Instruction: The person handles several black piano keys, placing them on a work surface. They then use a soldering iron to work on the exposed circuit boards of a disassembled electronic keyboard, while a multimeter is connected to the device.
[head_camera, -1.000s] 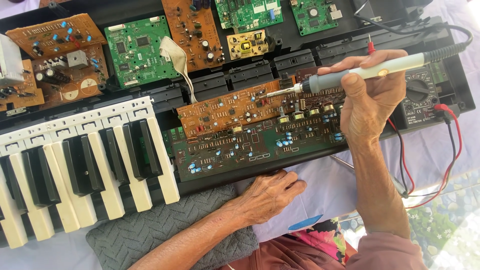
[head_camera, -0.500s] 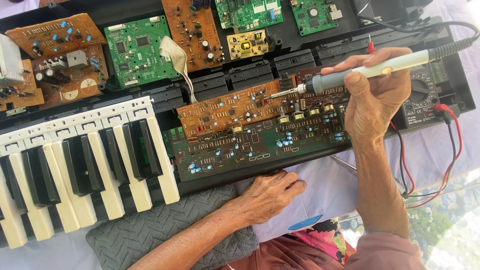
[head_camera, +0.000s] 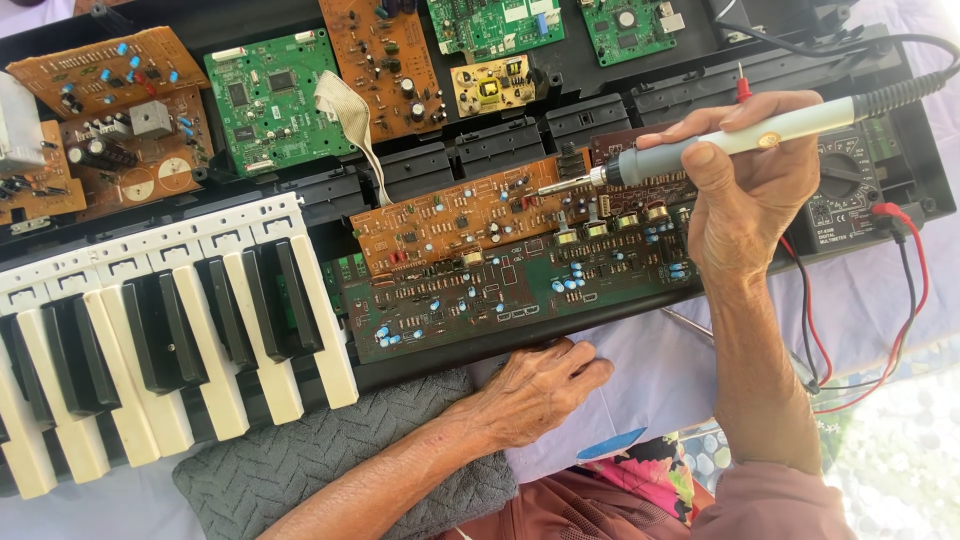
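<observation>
My right hand (head_camera: 748, 190) grips a pale soldering iron (head_camera: 742, 138) like a pen. Its metal tip (head_camera: 558, 188) touches the right end of a brown circuit board (head_camera: 460, 218) with many small parts. A dark green circuit board (head_camera: 500, 295) lies just below it, inside an opened black electronic keyboard (head_camera: 520, 345). My left hand (head_camera: 535, 385) rests, fingers curled, against the front edge of the keyboard case, holding nothing. The forearm lies on a grey knitted cloth (head_camera: 310, 470).
White and black piano keys (head_camera: 170, 330) fill the left. Several brown and green boards (head_camera: 270, 100) sit along the back. A black multimeter (head_camera: 845, 185) with red and black leads (head_camera: 900, 290) lies at right. A lilac cloth (head_camera: 660, 370) covers the table.
My right hand and the soldering iron have shifted slightly, the tip staying on the brown board. My left hand has not moved.
</observation>
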